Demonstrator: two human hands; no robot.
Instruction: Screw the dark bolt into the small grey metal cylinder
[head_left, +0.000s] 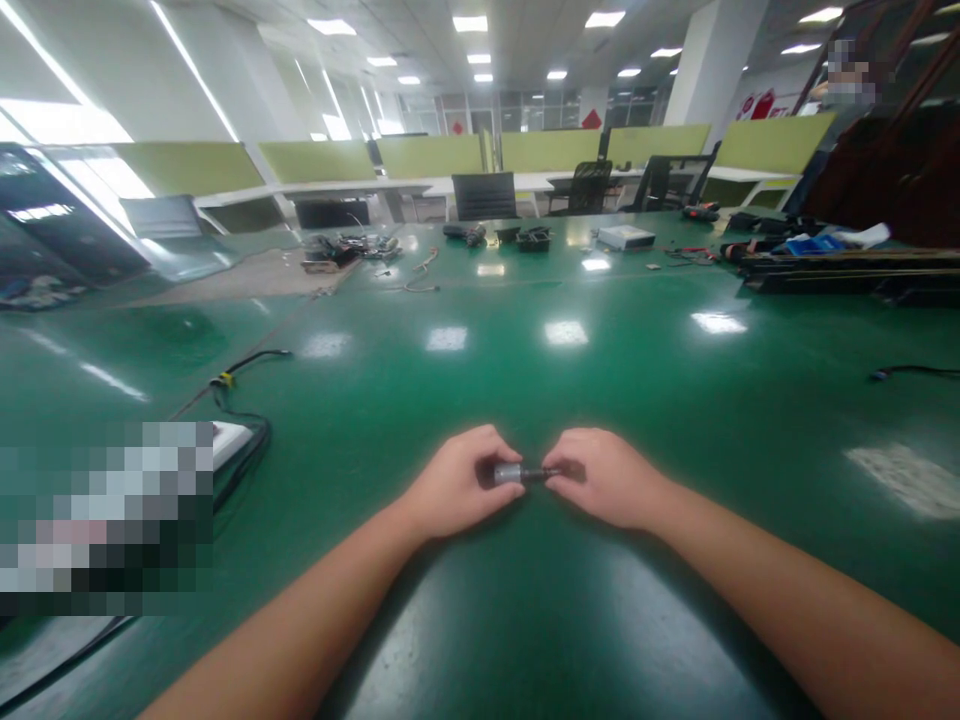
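Observation:
Between my two hands is a small cylindrical part (pixel 508 473), silver-grey and thicker at its left end, dark and thinner toward the right. Its exact kind is too small to make out. My left hand (pixel 469 478) has its thumb and fingers closed around the thick end. The thin dark end is pinched in the fingertips of my right hand (pixel 596 475). Both hands are low over the green tabletop (pixel 480 390), close to its near side; whether the part touches the surface I cannot tell.
A blurred-out item (pixel 112 520) with black cables (pixel 244 450) lies at the left. Farther back are a pile of metal parts (pixel 352 250), a flat grey box (pixel 625 237) and stacked dark panels (pixel 840 270). A person (pixel 847 100) stands at far right.

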